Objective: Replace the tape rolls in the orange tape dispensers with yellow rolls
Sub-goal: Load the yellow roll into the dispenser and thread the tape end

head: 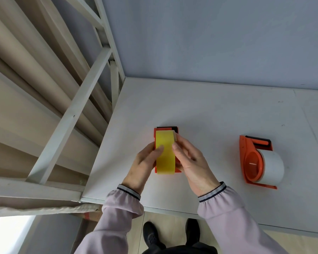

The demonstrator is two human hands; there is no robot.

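Two orange dispensers sit on the table (pixel 209 110). You steady the near dispenser (pixel 166 129) with your left hand (pixel 143 162), thumb on its yellow roll (pixel 165 153), while your right hand (pixel 191 160) pinches the tape's loose end, probably to thread it. One second dispenser (pixel 251 162), well apart, holds a white roll (pixel 273 166).

Open table (pixel 209 110) surface is left between the two orange dispensers; the wall (pixel 209 43) and white metal frame (pixel 70 114) bound it.
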